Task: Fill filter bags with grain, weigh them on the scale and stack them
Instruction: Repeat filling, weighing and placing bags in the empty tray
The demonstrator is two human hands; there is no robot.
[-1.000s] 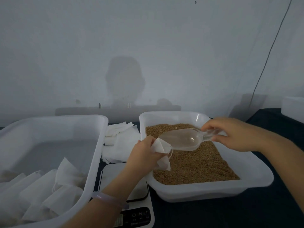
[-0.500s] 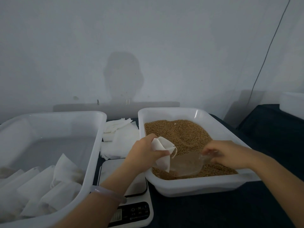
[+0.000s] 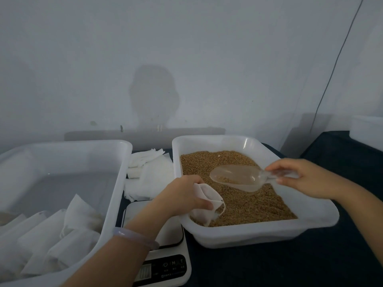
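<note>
Fingers [image 3: 204,204] of the left hand [image 3: 182,195] are curling round a white filter bag [image 3: 207,208] and gripping it at its mouth, thumb on the near side. The bag is looking thin, soft and creased. Its mouth is gaping toward the right, and a thin string loop is hanging from its right edge. It is sitting inside the near left corner of the grain tub [image 3: 259,235], with its lower end touching the grain [image 3: 248,204]. I cannot tell whether any grain is lying inside it.

The right hand [image 3: 306,179] is pinching the handle of a clear plastic scoop [image 3: 238,179] between thumb and fingertips. The scoop's bowl is hovering over the grain, pointing left, just beyond the bag's mouth and apart from it. A few brown grains are lying in the scoop's front end.

The grain is filling the white tub as a golden-brown, fine-grained bed. It is sitting higher toward the far side.

A white digital scale [image 3: 165,264] is standing on the dark tabletop [image 3: 290,266], left of the grain tub and partly under the left wrist, which is wearing a pale bangle [image 3: 134,237]. A larger white tub [image 3: 116,183] is standing at the left, with filled white bags [image 3: 51,235] leaning in overlapping rows at its near end. Between the tubs, on the far side of the scale, flat empty bags [image 3: 149,172] are lying in a loose pile.
</note>
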